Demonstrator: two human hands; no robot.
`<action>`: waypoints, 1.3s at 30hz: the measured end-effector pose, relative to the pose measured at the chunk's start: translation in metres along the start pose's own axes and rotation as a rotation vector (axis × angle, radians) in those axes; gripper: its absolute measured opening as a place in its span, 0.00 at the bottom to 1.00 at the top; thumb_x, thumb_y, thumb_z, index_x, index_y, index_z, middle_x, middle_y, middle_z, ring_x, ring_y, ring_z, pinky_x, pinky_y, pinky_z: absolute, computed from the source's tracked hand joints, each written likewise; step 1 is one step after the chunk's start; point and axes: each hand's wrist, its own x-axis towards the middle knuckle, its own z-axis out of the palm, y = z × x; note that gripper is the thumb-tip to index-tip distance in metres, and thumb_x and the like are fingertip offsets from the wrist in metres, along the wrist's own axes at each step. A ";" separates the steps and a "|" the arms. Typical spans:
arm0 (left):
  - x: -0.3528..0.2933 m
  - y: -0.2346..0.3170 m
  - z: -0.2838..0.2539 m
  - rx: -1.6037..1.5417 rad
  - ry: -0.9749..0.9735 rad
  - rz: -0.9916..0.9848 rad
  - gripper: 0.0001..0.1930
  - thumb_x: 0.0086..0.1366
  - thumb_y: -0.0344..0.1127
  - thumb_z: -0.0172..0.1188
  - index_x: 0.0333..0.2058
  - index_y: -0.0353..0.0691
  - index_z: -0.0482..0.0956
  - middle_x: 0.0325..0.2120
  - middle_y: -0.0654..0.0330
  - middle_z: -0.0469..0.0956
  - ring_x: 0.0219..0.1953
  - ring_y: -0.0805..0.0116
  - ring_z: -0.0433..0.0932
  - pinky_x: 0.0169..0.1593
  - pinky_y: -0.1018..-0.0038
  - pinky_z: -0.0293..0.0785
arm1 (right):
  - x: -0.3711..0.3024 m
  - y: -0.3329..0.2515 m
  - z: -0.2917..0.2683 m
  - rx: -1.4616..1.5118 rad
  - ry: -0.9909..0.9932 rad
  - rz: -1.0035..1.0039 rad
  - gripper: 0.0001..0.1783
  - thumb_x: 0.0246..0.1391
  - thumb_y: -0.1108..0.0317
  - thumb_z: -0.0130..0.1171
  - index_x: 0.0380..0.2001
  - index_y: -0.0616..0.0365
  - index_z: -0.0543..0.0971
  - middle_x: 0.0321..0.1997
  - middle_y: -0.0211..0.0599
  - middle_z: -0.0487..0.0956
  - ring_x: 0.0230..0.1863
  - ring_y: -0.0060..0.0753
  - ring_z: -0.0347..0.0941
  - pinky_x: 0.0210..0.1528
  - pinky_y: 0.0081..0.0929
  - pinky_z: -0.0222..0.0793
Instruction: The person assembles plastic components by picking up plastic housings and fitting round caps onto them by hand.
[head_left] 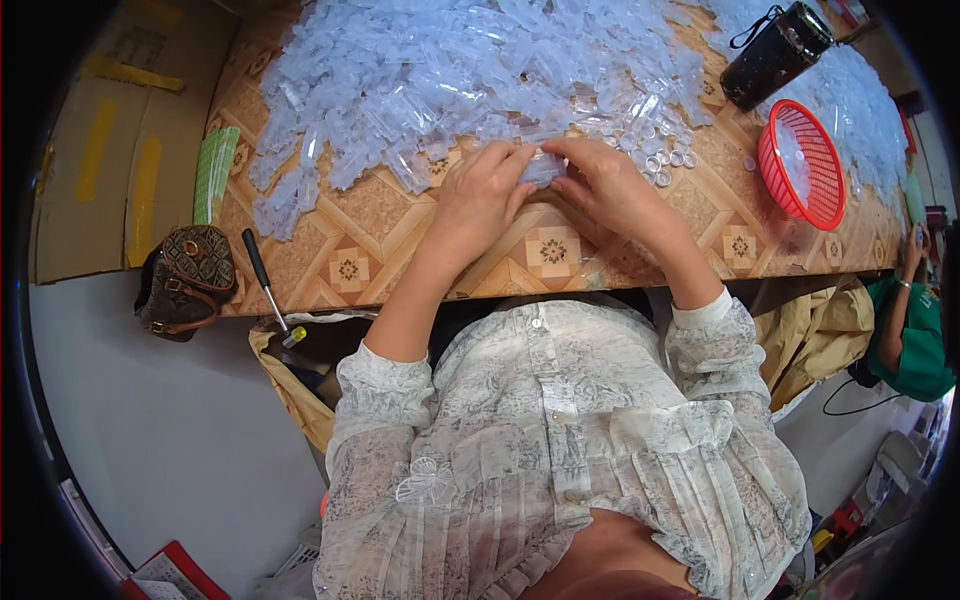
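Both hands meet over the near part of the table, close to the front of a large pile of clear plastic pieces [400,80]. Between them is a small clear plastic tube [542,169]. The fingers of my left hand [483,195] are closed on its left end. My right hand [612,185] pinches the other end between thumb and forefinger. Whether a cap sits under the right fingertips is hidden. Several small round clear caps [655,160] lie loose just beyond my right hand.
A red plastic basket [825,165] holding clear pieces stands at the right, with a black flask [775,58] behind it. At the left are a patterned bag [188,275], a dark-handled tool [258,262] over the table edge and a cardboard box [120,150]. Another person's arm [893,320] shows far right.
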 end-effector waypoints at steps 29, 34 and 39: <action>-0.010 0.018 -0.016 0.176 0.042 -0.002 0.23 0.56 0.36 0.63 0.50 0.34 0.72 0.39 0.53 0.76 0.41 0.57 0.75 0.43 0.63 0.68 | -0.014 0.005 -0.025 -0.035 0.144 0.205 0.15 0.55 0.68 0.56 0.45 0.59 0.77 0.36 0.45 0.77 0.34 0.45 0.76 0.38 0.35 0.71; 0.042 -0.015 -0.030 0.284 0.080 0.068 0.17 0.56 0.33 0.62 0.45 0.37 0.76 0.36 0.54 0.77 0.39 0.54 0.76 0.43 0.62 0.70 | 0.018 0.009 -0.014 -0.149 0.291 0.174 0.15 0.54 0.66 0.57 0.45 0.57 0.77 0.37 0.44 0.76 0.37 0.48 0.75 0.39 0.38 0.72; 0.049 -0.036 -0.030 0.343 0.129 -0.115 0.11 0.55 0.30 0.62 0.39 0.40 0.79 0.33 0.55 0.75 0.37 0.54 0.76 0.40 0.61 0.72 | 0.045 0.012 0.005 -0.400 0.144 0.170 0.24 0.52 0.63 0.60 0.52 0.55 0.71 0.45 0.46 0.73 0.42 0.50 0.74 0.41 0.39 0.72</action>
